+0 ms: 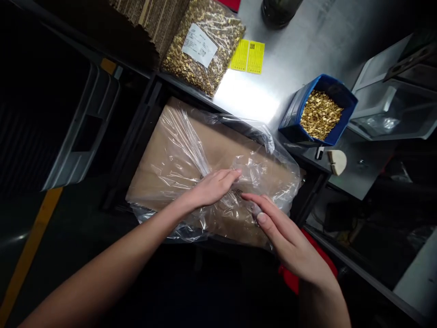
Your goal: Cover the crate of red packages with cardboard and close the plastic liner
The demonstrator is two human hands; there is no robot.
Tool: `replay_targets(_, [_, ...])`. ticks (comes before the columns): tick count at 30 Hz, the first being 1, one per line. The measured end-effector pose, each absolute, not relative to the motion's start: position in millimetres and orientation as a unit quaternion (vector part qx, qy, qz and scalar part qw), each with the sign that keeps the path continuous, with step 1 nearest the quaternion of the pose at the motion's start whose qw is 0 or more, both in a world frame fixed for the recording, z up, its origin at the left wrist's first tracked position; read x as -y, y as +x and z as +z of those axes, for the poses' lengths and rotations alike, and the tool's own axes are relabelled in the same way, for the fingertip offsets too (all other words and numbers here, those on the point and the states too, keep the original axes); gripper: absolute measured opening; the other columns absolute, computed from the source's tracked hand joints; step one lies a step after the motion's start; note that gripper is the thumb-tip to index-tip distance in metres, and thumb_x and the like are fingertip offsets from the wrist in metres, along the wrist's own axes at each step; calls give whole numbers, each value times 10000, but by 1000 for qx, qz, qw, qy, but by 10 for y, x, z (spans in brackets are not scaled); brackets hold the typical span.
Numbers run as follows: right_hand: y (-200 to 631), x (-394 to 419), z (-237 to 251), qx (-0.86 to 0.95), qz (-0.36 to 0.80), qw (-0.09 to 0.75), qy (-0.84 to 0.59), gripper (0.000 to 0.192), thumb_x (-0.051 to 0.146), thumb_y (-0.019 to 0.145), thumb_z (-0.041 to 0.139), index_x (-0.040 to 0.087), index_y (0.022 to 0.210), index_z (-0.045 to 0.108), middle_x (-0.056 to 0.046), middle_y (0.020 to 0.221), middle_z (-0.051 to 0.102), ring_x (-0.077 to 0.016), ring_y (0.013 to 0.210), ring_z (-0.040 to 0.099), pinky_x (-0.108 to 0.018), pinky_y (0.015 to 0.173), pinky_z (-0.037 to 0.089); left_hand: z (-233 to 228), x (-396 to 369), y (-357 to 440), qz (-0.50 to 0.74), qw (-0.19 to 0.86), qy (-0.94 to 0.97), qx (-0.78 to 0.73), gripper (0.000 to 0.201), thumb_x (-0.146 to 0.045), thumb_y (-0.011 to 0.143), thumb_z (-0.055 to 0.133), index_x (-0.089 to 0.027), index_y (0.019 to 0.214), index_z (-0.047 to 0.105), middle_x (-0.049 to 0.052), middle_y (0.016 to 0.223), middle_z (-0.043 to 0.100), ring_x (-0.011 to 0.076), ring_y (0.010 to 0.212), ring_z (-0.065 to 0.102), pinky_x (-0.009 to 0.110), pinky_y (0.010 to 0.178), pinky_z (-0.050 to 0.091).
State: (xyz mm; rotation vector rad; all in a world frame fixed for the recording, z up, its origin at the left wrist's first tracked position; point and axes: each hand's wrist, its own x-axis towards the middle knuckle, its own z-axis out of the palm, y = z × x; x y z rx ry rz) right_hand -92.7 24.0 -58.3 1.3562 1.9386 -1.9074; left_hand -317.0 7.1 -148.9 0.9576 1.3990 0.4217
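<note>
A clear plastic bag lies crinkled over a flat brown cardboard surface, gathered into folds near its middle. My left hand rests on the gathered plastic, palm down, with its fingers stretched out and laid flat. To the right, my right hand has a fold of the same plastic between thumb and fingers, its index finger reaching toward the left hand. A small dark printed mark on the plastic shows between the two hands. The undersides of the left fingers are hidden.
On the metal table behind sit a labelled bag of small brass-coloured parts, yellow printed cards and a blue bin of similar parts. Stacked corrugated cardboard stands at upper left; clear-walled containers are at right.
</note>
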Motion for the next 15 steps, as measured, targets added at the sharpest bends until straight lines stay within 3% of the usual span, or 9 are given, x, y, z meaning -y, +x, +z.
replay_targets(2, [-1005,-328,-480,-698,-598,48,390,338,295,1094,437,344,1378,613,-57,1256,674,-209,1183,630,-366,998,527,-1439,-57,-3216,161,656,464,-573,449,-546,985,448,-208,1192,659,109,1137,744,287,1006,677,395,828,510])
replay_targets(4, [-1120,-431,-494,-779,-543,28,312,294,196,1061,474,304,1225,693,-70,1253,675,-219,1172,632,-383,993,526,-1418,-38,-3255,127,641,527,-543,469,-415,915,574,-200,1332,587,125,1185,728,327,1106,641,420,855,519])
replay_targets(7, [-1278,-599,-657,-892,-396,6,219,302,125,987,575,321,1150,737,-54,1529,532,-318,1467,404,-586,1222,293,-1450,-8,-3288,141,611,597,-501,321,-273,913,555,-187,1208,647,105,1122,725,312,1121,625,462,976,490])
replay_targets(8, [-1317,-651,-728,-909,-366,11,198,317,123,969,604,339,1154,743,-42,1564,497,-339,1494,357,-631,1234,231,-1475,-2,-3294,153,613,606,-484,248,-262,933,533,-184,1123,672,95,1084,724,298,1109,630,462,1004,480])
replay_targets(9, [-1348,-697,-800,-914,-361,18,183,318,130,962,619,350,1152,749,-44,1551,502,-345,1473,378,-642,1215,248,-1504,2,-3299,163,615,612,-469,203,-250,948,516,-182,1038,684,87,1047,720,286,1098,635,458,1021,474])
replay_targets(12, [-1397,-754,-999,-883,-422,12,204,249,179,996,591,322,1087,773,-88,1257,608,-270,1145,590,-465,957,490,-1572,12,-3297,189,607,631,-444,156,-149,919,513,-184,925,664,58,971,707,248,1022,650,439,1017,479])
replay_targets(15, [-1400,-663,-1151,-820,-475,-43,317,206,250,1038,536,265,1034,741,-50,949,585,-195,839,586,-335,732,471,-1502,62,-3262,203,546,644,-496,241,-61,873,524,-187,1041,643,47,1003,716,228,990,657,422,1000,502])
